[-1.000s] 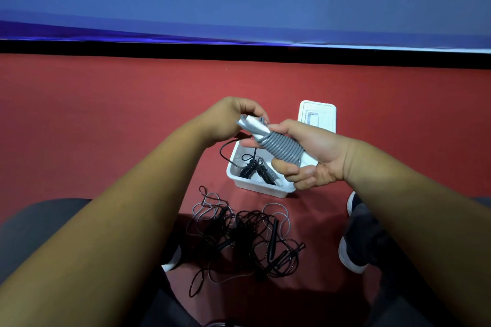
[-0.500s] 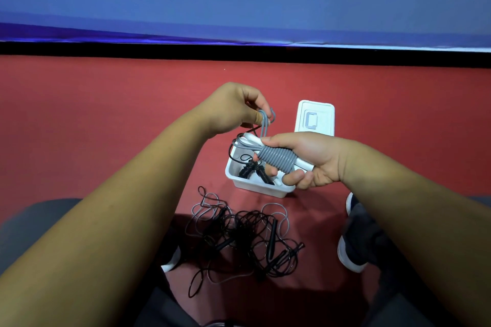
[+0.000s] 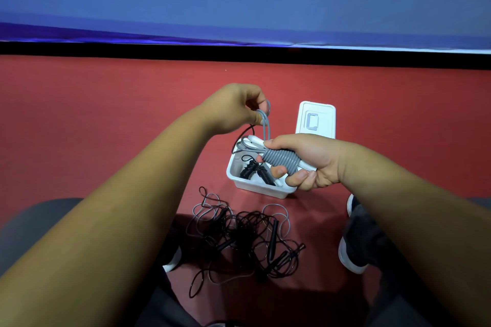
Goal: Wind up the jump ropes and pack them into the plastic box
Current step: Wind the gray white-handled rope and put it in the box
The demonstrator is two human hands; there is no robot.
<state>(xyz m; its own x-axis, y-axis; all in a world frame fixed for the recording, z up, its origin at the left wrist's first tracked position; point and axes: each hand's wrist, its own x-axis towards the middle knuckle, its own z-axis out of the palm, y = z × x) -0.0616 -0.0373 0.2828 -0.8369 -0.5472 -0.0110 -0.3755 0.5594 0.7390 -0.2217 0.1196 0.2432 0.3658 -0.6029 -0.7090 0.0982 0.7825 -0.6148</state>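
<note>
The right hand (image 3: 308,159) clenched the wound grey jump rope (image 3: 280,158) above the plastic box (image 3: 261,188); the left hand (image 3: 236,109) pinched its loose loop (image 3: 265,122)

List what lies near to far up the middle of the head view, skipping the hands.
rope tangle → box → lid → black strip → banner
</note>
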